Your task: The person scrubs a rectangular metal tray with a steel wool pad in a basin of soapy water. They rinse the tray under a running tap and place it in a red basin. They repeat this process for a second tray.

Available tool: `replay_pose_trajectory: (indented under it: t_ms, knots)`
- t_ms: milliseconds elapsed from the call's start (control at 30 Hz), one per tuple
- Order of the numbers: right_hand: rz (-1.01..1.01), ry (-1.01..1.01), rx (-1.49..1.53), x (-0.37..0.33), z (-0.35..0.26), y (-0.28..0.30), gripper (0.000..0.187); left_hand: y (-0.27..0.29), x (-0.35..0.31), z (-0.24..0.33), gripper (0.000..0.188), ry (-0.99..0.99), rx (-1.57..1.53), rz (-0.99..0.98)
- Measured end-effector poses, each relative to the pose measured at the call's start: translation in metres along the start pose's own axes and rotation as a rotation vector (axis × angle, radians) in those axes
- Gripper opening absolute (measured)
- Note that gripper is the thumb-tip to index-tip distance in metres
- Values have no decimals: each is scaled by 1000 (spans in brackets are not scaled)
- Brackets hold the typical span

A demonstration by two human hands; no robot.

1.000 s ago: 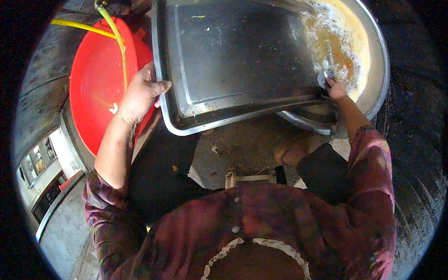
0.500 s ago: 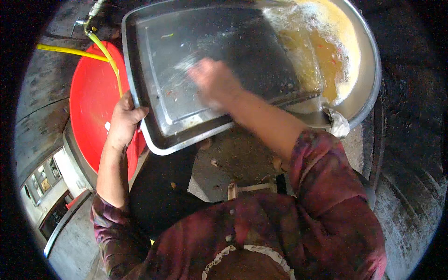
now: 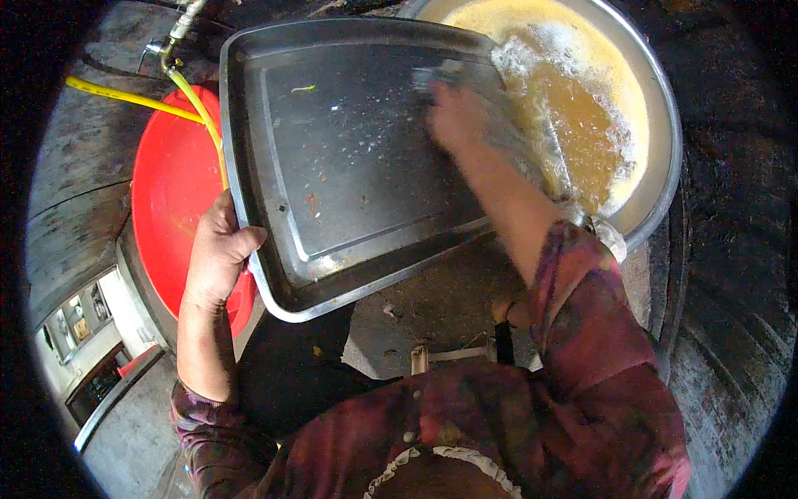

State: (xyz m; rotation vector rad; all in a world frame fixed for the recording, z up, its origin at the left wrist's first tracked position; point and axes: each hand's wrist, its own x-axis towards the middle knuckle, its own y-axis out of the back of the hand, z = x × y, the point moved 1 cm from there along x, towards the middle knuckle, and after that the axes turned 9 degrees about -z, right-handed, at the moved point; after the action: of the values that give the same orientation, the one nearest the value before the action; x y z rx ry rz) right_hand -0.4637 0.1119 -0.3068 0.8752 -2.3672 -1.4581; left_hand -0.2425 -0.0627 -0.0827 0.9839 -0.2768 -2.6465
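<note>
My left hand [image 3: 219, 256] grips the left rim of a large dark rectangular metal tray [image 3: 332, 187], with the thumb over the edge. The tray is tilted, and its right end dips into cloudy yellowish water in a round metal basin [image 3: 667, 179]. My right hand [image 3: 459, 118], blurred by motion, is closed on a silvery-grey scouring pad [image 3: 432, 77] against the upper right of the tray's surface. Small food bits, pale flecks and a yellow-green scrap [image 3: 304, 88] lie on the tray.
A red plastic basin [image 3: 162, 179] stands to the left, with a yellow hose [image 3: 198, 104] running into it from a tap [image 3: 158, 51]. A whitish cloth [image 3: 611, 239] hangs at the metal basin's near rim. White foam [image 3: 561, 41] floats on the water.
My right hand has swept the scouring pad from the tray's middle left toward its far right. The tray's near edge has come closer to me, and more water shows in the basin.
</note>
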Motion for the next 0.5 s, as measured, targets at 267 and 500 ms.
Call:
replay_pose_trajectory:
  t_ms: [267,500]
  knots:
    - [-149,586,194,-41,-182,15,34,22,-7,-25,38,119,93,-5]
    - [-324,-248,-69,17,98,9,40,33,-19,-31,48,132,2,-69]
